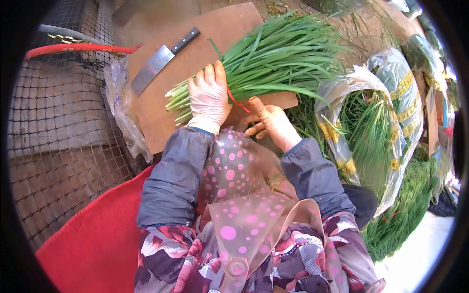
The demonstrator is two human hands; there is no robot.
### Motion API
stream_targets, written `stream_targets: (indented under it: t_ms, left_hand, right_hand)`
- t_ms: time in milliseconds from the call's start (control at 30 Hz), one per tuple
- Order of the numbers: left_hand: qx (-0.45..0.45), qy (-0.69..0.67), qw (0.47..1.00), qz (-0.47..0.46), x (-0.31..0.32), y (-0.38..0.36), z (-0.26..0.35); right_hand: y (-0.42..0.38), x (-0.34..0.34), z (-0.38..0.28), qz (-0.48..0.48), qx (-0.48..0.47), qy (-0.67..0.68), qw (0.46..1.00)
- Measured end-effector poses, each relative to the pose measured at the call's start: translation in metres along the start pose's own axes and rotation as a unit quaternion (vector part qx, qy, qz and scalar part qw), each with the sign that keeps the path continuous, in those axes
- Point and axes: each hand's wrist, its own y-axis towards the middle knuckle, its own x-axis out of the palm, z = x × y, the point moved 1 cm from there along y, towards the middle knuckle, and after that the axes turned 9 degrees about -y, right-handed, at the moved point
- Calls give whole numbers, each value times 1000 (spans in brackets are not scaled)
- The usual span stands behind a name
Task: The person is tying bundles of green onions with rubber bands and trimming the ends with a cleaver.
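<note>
A large bunch of long green leaves (283, 56) lies across a brown board (161, 112), its pale stem ends at the left. My left hand (210, 95), in a whitish stained glove, is wrapped over the bunch near the stems. A red tie (238, 101) hangs from the bunch just right of that hand. Below the bunch, my right hand (274, 123), also gloved, has its fingers apart and holds nothing. A cleaver (155, 67) with a black handle lies flat on the board, up and left of my left hand.
Clear plastic bags with yellow print (408, 97) hold more greens at the right. Another pile of green bunches (403, 215) lies below them. Black netting (63, 127), a red hose (78, 48) and crumpled plastic (119, 102) are at the left, with red cloth (102, 234) lower down.
</note>
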Motion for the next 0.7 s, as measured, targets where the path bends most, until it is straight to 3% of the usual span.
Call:
stream_targets:
  t_ms: [67, 200, 333, 400, 433, 700]
  left_hand:
    - [-2, 2, 1000, -10, -2, 0, 1]
    - [0, 19, 1000, -2, -1, 1, 0]
    - [8, 24, 1000, 10, -2, 0, 1]
    - [7, 25, 1000, 3, -4, 1, 1]
    - [5, 27, 1000, -5, -5, 1, 1]
    - [6, 48, 999, -8, -1, 0, 1]
  right_hand:
    - [13, 4, 3, -91, 22, 113, 989]
    - [24, 9, 10, -87, 2, 136, 987]
    - [25, 10, 12, -148, 9, 121, 982]
    - [22, 8, 8, -158, 89, 244, 953]
    - [24, 2, 11, -191, 82, 243, 948]
    - [30, 11, 21, -128, 60, 241, 960]
